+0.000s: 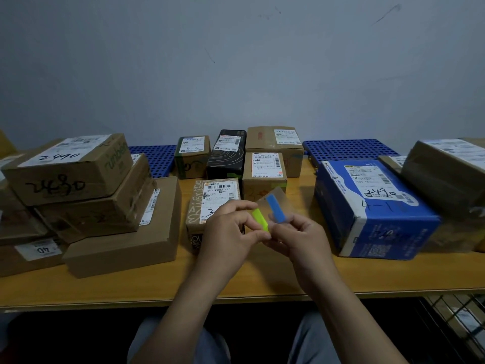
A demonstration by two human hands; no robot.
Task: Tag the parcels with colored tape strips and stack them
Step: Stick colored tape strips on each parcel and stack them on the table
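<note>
Mid-frame, just above the bench (262, 279): pinching the lower end of the green strip (260, 219) in the left hand (228, 232), fingers (238, 206) curled onto it. Gripping the bottom edge of a clear sheet (279, 197) in the right hand (299, 240), with the blue strip (276, 208) stuck on it just right of the green. Long axes of both near upright, leaning upper left to lower right. Probably mid-peel; hard to tell whether the green is fully free. Next, likely back and left onto the parcel (210, 198) directly behind the left hand, the nearer one. Beyond that, for stacking: a stack (91, 200) at frame left, a blue box (372, 206) at right.
</note>
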